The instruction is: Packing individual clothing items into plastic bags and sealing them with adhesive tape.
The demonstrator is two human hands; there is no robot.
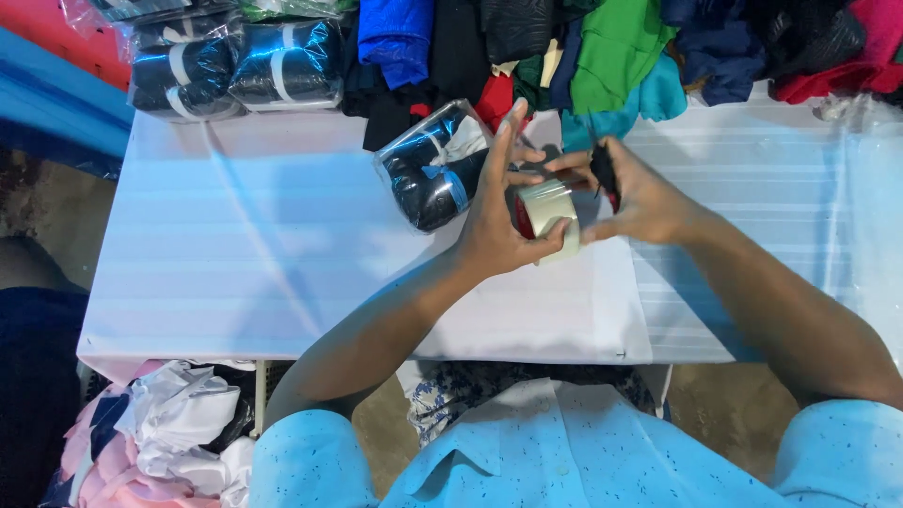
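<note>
Light blue shirt shoulders (527,461) fill the bottom edge, closest to the lens, and from them both forearms reach up over the white counter (235,273). They meet just past its centre, toward 1 o'clock, around a roll of clear packing tape (550,212). The left hand (494,212) is clamped on the roll, thumb hooked under its lower rim and the long fingers standing almost straight up past it. The right hand (640,198) comes in from 3 o'clock, its fingers pinched on something small and dark at the roll's upper side; I cannot tell whether that is a dispenser part or the tape end.

Touching the left hand's back, at 10 o'clock from the roll, lies a plastic-wrapped bundle of dark clothing (433,165). Two more wrapped bundles (240,66) sit at the counter's far left corner, and a heap of loose coloured garments (611,47) runs along the 12 o'clock edge. A pile of white and pink cloth (160,442) sits below the counter at 7 o'clock.

My worry is the tape itself: held in the air, a freed end could fold back and stick to itself or to a finger. The roll rests mostly on that one thumb, so a hard tug from the right could twist it loose.
</note>
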